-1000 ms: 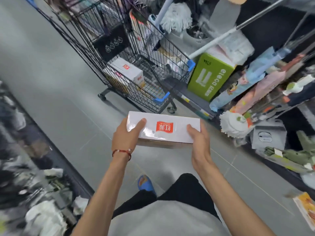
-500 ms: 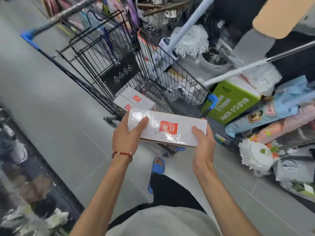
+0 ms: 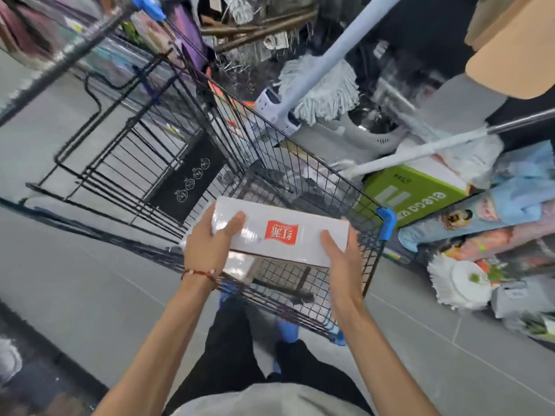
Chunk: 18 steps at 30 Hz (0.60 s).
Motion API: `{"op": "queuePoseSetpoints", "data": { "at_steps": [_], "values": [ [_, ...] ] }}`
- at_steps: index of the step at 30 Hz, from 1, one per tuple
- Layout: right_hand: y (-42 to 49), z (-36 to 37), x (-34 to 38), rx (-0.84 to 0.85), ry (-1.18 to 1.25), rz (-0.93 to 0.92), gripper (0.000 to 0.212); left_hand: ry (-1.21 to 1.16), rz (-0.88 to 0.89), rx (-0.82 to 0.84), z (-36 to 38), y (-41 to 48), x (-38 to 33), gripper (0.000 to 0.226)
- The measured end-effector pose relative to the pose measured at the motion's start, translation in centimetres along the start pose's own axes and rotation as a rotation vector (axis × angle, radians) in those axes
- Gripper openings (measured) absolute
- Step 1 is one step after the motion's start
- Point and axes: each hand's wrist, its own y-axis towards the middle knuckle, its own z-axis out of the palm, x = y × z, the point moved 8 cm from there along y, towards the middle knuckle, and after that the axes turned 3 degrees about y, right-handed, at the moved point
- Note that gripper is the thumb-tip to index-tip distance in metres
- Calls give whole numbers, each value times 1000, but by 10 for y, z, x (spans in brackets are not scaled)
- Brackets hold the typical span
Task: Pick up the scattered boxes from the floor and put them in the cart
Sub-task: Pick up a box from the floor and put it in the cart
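A long white box (image 3: pixel 288 235) with a red label is held level between both hands, over the near end of the black wire shopping cart (image 3: pixel 315 163). My left hand (image 3: pixel 210 238) grips its left end, thumb on top. My right hand (image 3: pixel 339 250) holds its right end from the side. The box sits above the cart's basket, inside the rim line. Another white box (image 3: pixel 240 265) shows partly beneath it in the basket, mostly hidden.
The cart's child seat flap (image 3: pixel 186 178) and handle (image 3: pixel 75 58) lie to the left. Mops (image 3: pixel 324 88), a green carton (image 3: pixel 414 190), rolled packs (image 3: pixel 486 217) and a white mop head (image 3: pixel 462 280) crowd the right side. Grey tile floor (image 3: pixel 75 283) spreads to the left.
I have stepped up to the cart. The box, held in both hands throughout, moved forward from above the floor to over the cart's basket.
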Motion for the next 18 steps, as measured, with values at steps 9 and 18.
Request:
{"op": "queuePoseSetpoints", "data": {
  "at_steps": [9,18],
  "values": [
    [59,64,-36,-77,-56,129,69,42,-35,235,20,140,4,31],
    [122,110,-95,-139,-15,231,64,142,-30,295,38,253,53,34]
  ]
}}
